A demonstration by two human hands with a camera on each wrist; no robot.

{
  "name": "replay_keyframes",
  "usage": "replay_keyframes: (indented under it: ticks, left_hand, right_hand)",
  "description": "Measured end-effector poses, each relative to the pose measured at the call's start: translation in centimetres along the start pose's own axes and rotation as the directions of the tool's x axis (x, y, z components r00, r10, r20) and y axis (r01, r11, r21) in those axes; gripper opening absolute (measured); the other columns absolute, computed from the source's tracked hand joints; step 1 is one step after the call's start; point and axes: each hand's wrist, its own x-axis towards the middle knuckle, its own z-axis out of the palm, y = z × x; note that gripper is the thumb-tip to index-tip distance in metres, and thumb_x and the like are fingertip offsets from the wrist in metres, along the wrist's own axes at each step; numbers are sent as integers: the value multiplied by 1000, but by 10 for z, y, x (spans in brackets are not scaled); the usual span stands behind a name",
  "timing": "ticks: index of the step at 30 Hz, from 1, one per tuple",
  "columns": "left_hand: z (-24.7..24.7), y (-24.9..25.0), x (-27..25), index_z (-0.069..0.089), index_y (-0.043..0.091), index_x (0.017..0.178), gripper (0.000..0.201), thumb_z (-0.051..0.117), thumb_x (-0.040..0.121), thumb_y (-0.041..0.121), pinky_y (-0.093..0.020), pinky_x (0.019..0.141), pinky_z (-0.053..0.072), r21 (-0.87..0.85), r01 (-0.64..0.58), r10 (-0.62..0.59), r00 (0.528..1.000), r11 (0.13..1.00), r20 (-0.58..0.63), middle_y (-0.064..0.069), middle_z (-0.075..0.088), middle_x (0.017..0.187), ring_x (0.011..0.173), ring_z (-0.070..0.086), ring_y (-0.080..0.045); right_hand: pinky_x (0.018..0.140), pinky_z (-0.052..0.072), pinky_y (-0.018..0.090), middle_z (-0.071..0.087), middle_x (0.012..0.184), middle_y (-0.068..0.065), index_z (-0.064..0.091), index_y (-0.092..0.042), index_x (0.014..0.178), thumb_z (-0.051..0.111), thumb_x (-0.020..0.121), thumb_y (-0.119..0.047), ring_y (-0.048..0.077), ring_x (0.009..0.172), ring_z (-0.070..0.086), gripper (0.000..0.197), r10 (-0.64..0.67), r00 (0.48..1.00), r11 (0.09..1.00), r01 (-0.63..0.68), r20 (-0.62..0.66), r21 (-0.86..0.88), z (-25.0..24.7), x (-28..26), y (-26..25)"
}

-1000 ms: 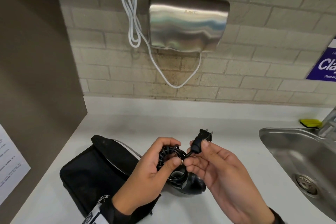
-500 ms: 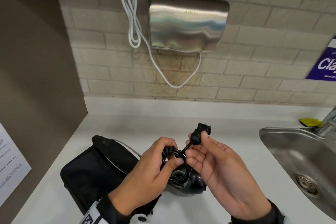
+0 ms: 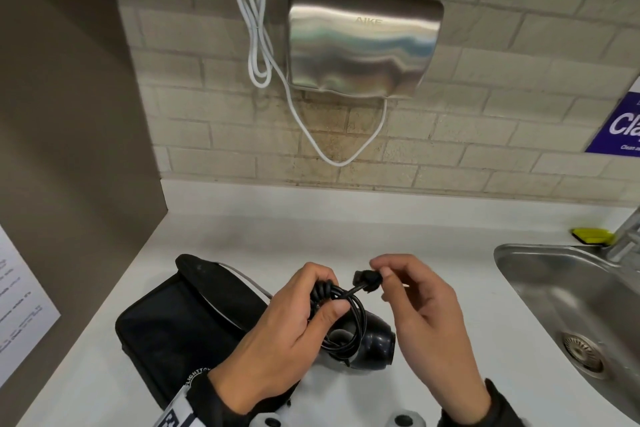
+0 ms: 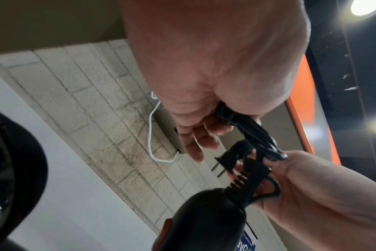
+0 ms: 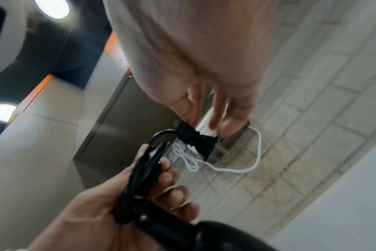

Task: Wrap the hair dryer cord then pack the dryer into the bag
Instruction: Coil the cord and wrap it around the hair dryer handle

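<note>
White counter (image 3: pixel 363 229) runs along a wall of pale brick tiles, with a steel sink (image 3: pixel 540 288) at the right and a brown panel at the left. On the wall hangs a steel hand dryer (image 3: pixel 360 42), and a white cable (image 3: pixel 258 45) goes down from the socket above and loops under it. A yellow sponge (image 3: pixel 592 236) lies behind the sink rim.

Both hands are raised above the counter, close together. The left hand (image 3: pixel 291 326) is curled around the handle of the black hair dryer (image 3: pixel 372 345) and also around the coils of the black cord (image 3: pixel 349 322) that are wound on the handle; its thumb presses the coils from the front. The body of the dryer hangs under this hand, with the nozzle pointing to the right. From the left wrist view, the cord leaves the ribbed collar at the end of the handle and goes up into the grip.

The right hand (image 3: pixel 426 315) pinches the plug (image 3: pixel 367 279) between thumb and first fingers, just beside the left hand's knuckles. A short piece of cord goes from the plug to the coils. The two flat pins of the plug (image 4: pixel 225 163) point away from the right palm.

The black bag (image 3: pixel 180 329) lies on the counter under and to the left of the left hand, with its flap open. The dryer is not in it.
</note>
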Motion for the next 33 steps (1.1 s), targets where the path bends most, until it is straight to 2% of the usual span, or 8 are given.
replay_keyframes:
  ticks: [3,6,12,18,21,23,28,33]
  left_hand:
    - [-1,1,0,47,36,97,19,47,93,55,-26,64,45,-9,3,-3,1000,1000,-6,13,51,79,70,49,-10]
    - [-2,2,0,48,34,98,23,47,93,56,-37,67,48,-32,7,-7,1000,999,-16,9,52,81,72,52,-15]
    - [-4,5,2,49,31,102,27,49,92,56,-26,68,48,-91,22,-23,1000,996,-10,11,55,82,76,55,-10]
    - [-8,9,1,48,22,108,26,45,98,46,-19,69,45,-177,37,-22,996,984,84,13,57,80,72,54,-4]
    - [-10,13,2,47,16,111,19,45,101,32,-16,72,47,-251,91,-55,987,964,150,15,64,83,75,58,0]
    - [-11,13,2,48,19,112,15,45,100,28,-23,76,51,-286,141,-93,980,948,173,11,65,87,81,60,-5]
    - [-10,14,3,57,21,110,15,55,97,27,-33,85,53,-472,319,-267,948,822,176,-1,67,94,89,67,-18]
    - [-8,16,1,68,-3,104,38,68,86,31,-46,94,54,-612,472,-476,863,635,171,-23,74,100,98,72,-37]
  right_hand:
    - [77,53,18,77,92,-4,73,-22,93,54,97,-3,12,85,70,27,43,988,997,-53,149,61,-4,-1,-1]
    - [76,56,23,77,93,6,73,-15,97,68,89,-13,20,87,73,9,93,955,967,-154,283,203,-4,-4,-1]
    - [62,57,25,75,87,19,74,-13,93,72,77,-25,26,72,72,20,203,938,894,-295,283,336,2,-10,2]
    - [81,55,45,73,95,29,73,-7,98,72,79,-26,34,80,66,27,286,906,797,-406,312,447,8,-14,10]
    - [72,56,40,71,90,29,69,-5,102,78,71,-33,34,78,60,42,309,901,757,-426,303,496,9,-15,13]
    - [69,56,37,71,88,24,69,-8,100,80,66,-36,33,75,63,46,301,908,744,-416,292,523,11,-16,14]
    - [70,54,42,69,90,26,71,-11,98,90,56,-48,33,76,70,59,252,931,738,-361,264,570,17,-20,16]
    - [73,60,37,74,99,25,72,-11,97,92,51,-48,38,87,72,63,256,938,701,-347,233,624,20,-19,18]
